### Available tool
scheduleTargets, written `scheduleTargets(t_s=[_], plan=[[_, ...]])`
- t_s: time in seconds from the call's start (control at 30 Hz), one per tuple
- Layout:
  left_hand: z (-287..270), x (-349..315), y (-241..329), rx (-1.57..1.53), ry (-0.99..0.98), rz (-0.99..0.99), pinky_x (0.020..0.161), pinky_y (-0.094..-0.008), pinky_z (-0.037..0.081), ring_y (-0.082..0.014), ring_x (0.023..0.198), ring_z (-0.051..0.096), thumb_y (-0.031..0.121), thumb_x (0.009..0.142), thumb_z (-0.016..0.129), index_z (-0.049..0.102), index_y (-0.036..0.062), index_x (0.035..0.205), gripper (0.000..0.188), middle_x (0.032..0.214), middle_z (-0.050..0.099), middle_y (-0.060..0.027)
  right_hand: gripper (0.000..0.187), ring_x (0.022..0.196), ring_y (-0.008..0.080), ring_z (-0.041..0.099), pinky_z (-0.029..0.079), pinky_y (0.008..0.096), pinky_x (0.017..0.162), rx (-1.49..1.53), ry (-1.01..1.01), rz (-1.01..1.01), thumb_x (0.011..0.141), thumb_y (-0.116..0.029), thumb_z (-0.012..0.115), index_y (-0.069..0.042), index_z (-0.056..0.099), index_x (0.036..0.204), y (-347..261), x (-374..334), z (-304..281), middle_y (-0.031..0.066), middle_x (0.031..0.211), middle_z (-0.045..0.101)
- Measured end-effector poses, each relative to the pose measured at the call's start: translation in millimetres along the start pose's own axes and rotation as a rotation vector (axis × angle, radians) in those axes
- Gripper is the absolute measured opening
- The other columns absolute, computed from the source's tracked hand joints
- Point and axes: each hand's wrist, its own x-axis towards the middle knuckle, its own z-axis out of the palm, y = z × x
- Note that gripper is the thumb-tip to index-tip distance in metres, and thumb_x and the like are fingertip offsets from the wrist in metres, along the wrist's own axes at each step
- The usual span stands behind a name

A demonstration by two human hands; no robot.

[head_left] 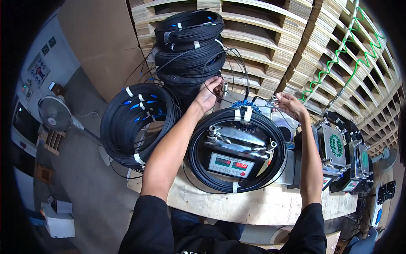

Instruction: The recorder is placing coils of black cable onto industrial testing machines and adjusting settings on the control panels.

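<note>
The left hand (208, 94) and right hand (289, 104) are near 2 rear knobs (225, 86); I cannot tell what, if anything, either grip is clamped on. The coil (193, 148) rings 2 front knobs (212, 128) of the machine (241, 134) on the table (198, 203).

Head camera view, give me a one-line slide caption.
Left hand and right hand beyond a white-taped black cable coil that encircles a lit digital control panel.

Both hands (207, 95) (290, 105) are beyond a black cable coil (211, 182).
</note>
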Motion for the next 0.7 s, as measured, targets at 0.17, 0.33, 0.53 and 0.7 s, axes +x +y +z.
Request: scheduleTargets(t_s=[0.17,0.33,0.53,0.7], plan=[[-5.3,-0.3,-2.2,0.104,0.027,0.095,0.07,-0.027,0.054,-0.0126,0.079,0.066,0.017,0.095,0.071,0.062,0.0058,0.115,0.024,0.095,0.071,-0.0048,0.016,0.087,0.0223,0.072,0.061,0.0341,0.083,0.021,-0.037,-0.018,0.104,-0.017,0.057,-0.003,0.056,0.11,1.4,4.8,-2.4,0.0125,0.096,0.068],[20.8,-16.4,9.3,-0.097,0.126,-0.018,0.066,-0.0272,0.051,-0.0134,0.072,0.065,0.032,0.095,0.071,0.065,0.0067,0.11,0.03,0.088,0.071,-0.0036,0.017,0.085,0.0206,0.066,0.058,0.0369,0.081,-0.063,0.02,-0.001,0.106,-0.021,0.053,-0.004,0.056,0.108,-6.0,-8.4,6.5,0.0071,0.095,0.059],[26.5,-11.5,-0.7,-0.043,0.104,-0.013,0.061,-0.0249,0.048,-0.0113,0.07,0.065,0.027,0.09,0.077,0.064,0.0092,0.1,0.024,0.083,0.07,-0.0027,0.01,0.086,0.0241,0.069,0.057,0.0351,0.081,-0.068,0.072,0.032,0.105,-0.012,0.048,-0.004,0.055,0.108,-8.1,-14.3,3.7,0.0082,0.094,0.059],[4.8,-2.5,5.0,0.047,0.121,-0.027,0.062,-0.0265,0.049,-0.0119,0.07,0.065,0.026,0.092,0.075,0.065,0.009,0.096,0.02,0.088,0.073,-0.0057,0.008,0.086,0.0246,0.069,0.059,0.0352,0.078,-0.086,0.048,0.04,0.104,-0.01,0.05,-0.003,0.054,0.105,-16.2,-7.1,18.3,0.0093,0.095,0.061]])
